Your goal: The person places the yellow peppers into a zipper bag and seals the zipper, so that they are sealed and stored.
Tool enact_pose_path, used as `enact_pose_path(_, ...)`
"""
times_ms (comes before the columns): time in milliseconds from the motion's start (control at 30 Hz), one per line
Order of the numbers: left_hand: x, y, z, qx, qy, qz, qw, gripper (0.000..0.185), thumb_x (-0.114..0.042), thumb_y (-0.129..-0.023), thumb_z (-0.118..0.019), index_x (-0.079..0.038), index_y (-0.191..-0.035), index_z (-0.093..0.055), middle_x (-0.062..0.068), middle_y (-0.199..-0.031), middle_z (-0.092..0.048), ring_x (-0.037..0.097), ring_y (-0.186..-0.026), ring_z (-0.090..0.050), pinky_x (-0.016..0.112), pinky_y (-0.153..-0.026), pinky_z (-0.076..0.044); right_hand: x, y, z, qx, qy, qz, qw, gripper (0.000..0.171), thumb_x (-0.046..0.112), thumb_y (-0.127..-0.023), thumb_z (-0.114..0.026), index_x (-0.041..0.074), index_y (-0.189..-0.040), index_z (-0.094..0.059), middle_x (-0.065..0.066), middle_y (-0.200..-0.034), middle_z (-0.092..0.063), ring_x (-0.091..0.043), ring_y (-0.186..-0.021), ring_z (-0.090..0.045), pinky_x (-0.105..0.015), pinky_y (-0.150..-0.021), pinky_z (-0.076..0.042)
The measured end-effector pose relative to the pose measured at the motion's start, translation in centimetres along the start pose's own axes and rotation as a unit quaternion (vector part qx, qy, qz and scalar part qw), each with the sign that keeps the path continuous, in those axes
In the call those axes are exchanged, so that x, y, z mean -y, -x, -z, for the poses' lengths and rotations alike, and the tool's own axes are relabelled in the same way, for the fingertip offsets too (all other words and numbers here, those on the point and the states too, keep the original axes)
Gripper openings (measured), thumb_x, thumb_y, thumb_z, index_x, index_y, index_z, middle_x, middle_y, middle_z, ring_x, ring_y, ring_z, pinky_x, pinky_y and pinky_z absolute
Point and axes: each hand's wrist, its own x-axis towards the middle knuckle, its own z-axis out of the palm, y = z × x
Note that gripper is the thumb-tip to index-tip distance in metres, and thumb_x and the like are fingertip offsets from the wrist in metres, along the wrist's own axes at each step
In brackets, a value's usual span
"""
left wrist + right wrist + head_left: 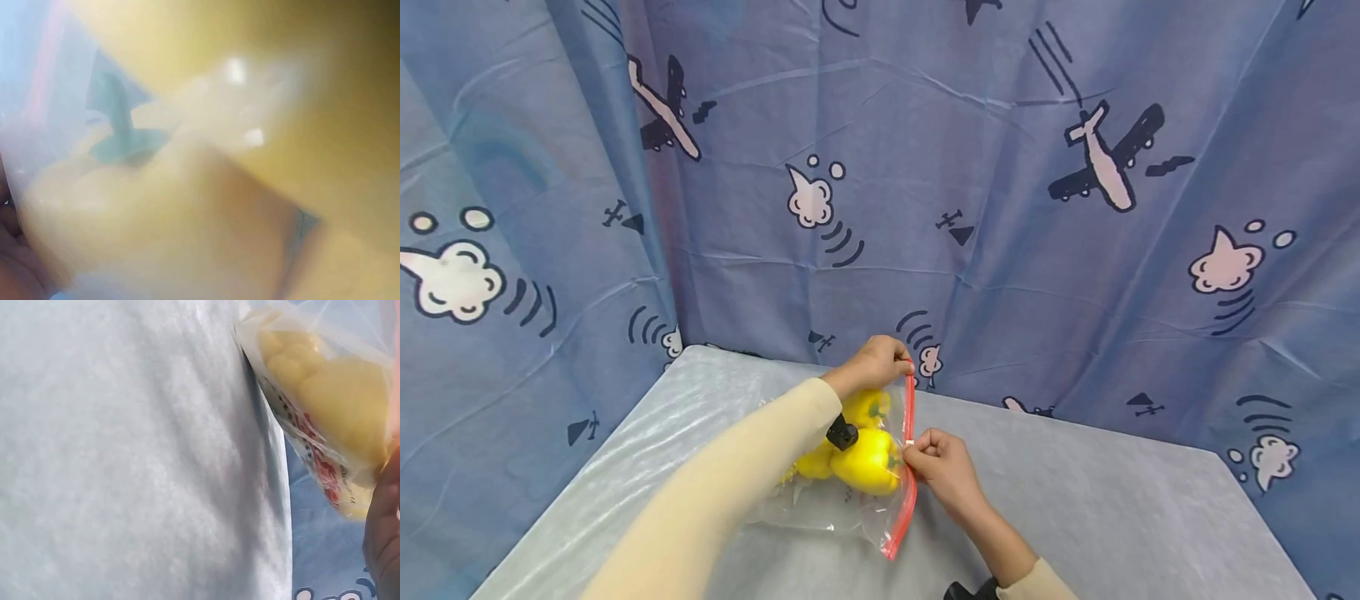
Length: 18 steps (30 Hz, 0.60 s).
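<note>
A clear zip bag (842,510) with a red seal strip (910,408) lies on the table (1075,500), holding yellow bell peppers (867,460). My left hand (901,364) pinches the far end of the red strip. Nearer to me, my right hand (915,455) pinches the strip about halfway along. In the left wrist view, a blurred yellow pepper with a green stem (115,134) fills the frame behind plastic. The right wrist view shows the bag's side with a pepper (337,394) inside and a finger (382,519) at the right edge.
The table carries a pale translucent cover (125,456). Blue curtains printed with planes and clouds (1000,208) hang close behind the table and on its left. The table's far edge runs just past the bag.
</note>
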Motion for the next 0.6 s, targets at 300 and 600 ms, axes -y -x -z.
enact_pose_path(300, -0.4, 0.1, 0.1, -0.015, -0.005, 0.017, 0.9997, 0.015, -0.024, -0.083, -0.058, -0.015, -0.071, -0.063, -0.003, -0.075, -0.06, 0.011, -0.062, -0.047, 0.017, -0.052, -0.039, -0.7, -0.2, 0.1, 0.0, -0.019, 0.02, 1.0, 0.011, 0.003, -0.076, -0.056, 0.0, -0.068, -0.049, -0.003, -0.051, -0.049, -0.012, -0.046, -0.049, -0.024, -0.048, -0.048)
enact_pose_path(600, 0.5, -0.1, 0.3, -0.039, 0.005, 0.034, 0.9987, 0.016, -0.021, -0.084, -0.058, -0.013, -0.071, -0.062, 0.0, -0.071, -0.055, 0.013, -0.062, -0.048, 0.018, -0.052, -0.04, -0.9, 1.3, 0.0, 0.022, -0.004, 0.002, 1.0, 0.011, 0.003, -0.079, -0.053, -0.001, -0.069, -0.049, -0.003, -0.051, -0.049, -0.011, -0.047, -0.049, -0.029, -0.051, -0.051)
